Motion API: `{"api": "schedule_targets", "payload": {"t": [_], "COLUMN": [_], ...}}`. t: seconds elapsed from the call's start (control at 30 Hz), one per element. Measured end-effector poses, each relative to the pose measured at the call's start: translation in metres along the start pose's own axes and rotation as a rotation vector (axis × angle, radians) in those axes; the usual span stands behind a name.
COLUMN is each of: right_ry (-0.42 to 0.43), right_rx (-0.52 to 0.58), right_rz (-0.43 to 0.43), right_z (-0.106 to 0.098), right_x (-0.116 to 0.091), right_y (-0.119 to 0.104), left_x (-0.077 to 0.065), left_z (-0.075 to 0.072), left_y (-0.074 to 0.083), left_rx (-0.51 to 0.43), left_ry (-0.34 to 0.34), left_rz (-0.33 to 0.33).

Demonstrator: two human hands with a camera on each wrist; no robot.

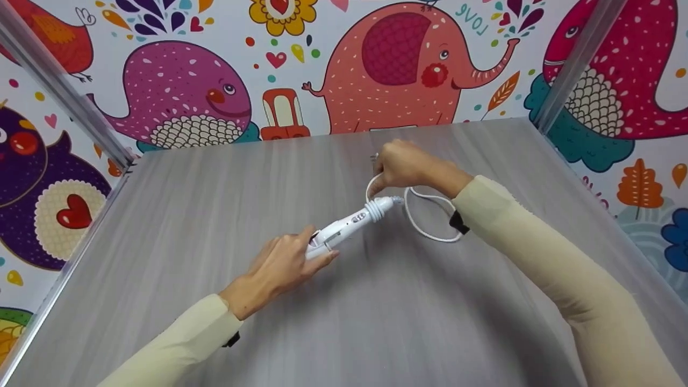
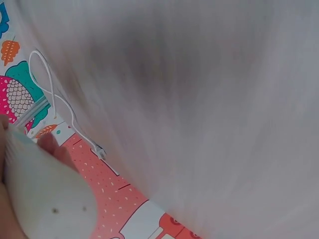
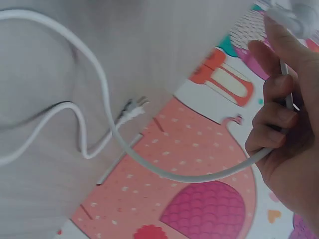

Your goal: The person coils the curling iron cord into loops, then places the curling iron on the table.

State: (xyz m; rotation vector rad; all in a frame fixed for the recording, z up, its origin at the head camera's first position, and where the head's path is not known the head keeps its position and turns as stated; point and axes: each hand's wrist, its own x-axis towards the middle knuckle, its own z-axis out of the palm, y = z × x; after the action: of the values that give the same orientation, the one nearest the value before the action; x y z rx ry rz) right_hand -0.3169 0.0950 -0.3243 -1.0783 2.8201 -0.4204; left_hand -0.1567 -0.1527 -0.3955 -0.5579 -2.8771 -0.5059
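A white hair styling iron [image 1: 344, 228] is held tilted above the table, its small buttons facing up. My left hand [image 1: 282, 263] grips its lower end, thumb on one side and fingers on the other. Several turns of white cord [image 1: 375, 210] circle the handle near its far end. My right hand [image 1: 403, 164] holds the cord just beyond that end; in the right wrist view, curled fingers [image 3: 276, 112] close round the cord [image 3: 199, 177]. The loose cord loops down beside the right wrist, and its two-prong plug [image 3: 132, 110] lies near the table's back edge.
A grey wood-grain table [image 1: 204, 193] lies beneath both hands. Cartoon-printed panels [image 1: 290, 64] stand behind it and at its sides, with metal posts [image 1: 575, 70] at the back corners.
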Motion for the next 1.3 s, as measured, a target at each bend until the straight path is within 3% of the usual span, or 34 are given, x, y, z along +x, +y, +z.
{"api": "schedule_targets", "payload": {"t": [0.13,0.3,0.47,0.67,0.8,0.97,1.1,1.3], "right_ry": [0.002,0.000,0.025,0.088,0.098,0.128,0.168,0.187], "right_rx": [0.006,-0.054,-0.105,-0.121,-0.106,-0.057,-0.009,0.063], "right_rz": [0.033,-0.024,-0.070,-0.118,-0.146,-0.193,-0.247,-0.296], "right_z": [-0.009,-0.005,0.001,0.008,0.013,0.020,0.025,0.029], "right_x": [-0.003,-0.003,-0.005,-0.008,-0.011,-0.016,-0.018,-0.020], "right_y": [-0.010,-0.019,-0.027,-0.035,-0.037,-0.034,-0.032,-0.033], "left_x": [0.003,0.002,0.002,0.008,0.011,0.014,0.016,0.017], "left_z": [-0.001,0.004,0.010,0.011,0.007,0.003,0.001,0.001], "left_y": [0.000,0.001,0.000,-0.006,-0.011,-0.015,-0.016,-0.016], "left_rx": [-0.036,-0.016,-0.018,0.019,0.084,0.151,0.151,0.114], "left_ry": [-0.030,-0.048,-0.084,-0.080,-0.063,-0.020,-0.019,-0.076], "left_rz": [-0.015,-0.005,-0.038,-0.091,-0.118,-0.101,-0.103,-0.124]}}
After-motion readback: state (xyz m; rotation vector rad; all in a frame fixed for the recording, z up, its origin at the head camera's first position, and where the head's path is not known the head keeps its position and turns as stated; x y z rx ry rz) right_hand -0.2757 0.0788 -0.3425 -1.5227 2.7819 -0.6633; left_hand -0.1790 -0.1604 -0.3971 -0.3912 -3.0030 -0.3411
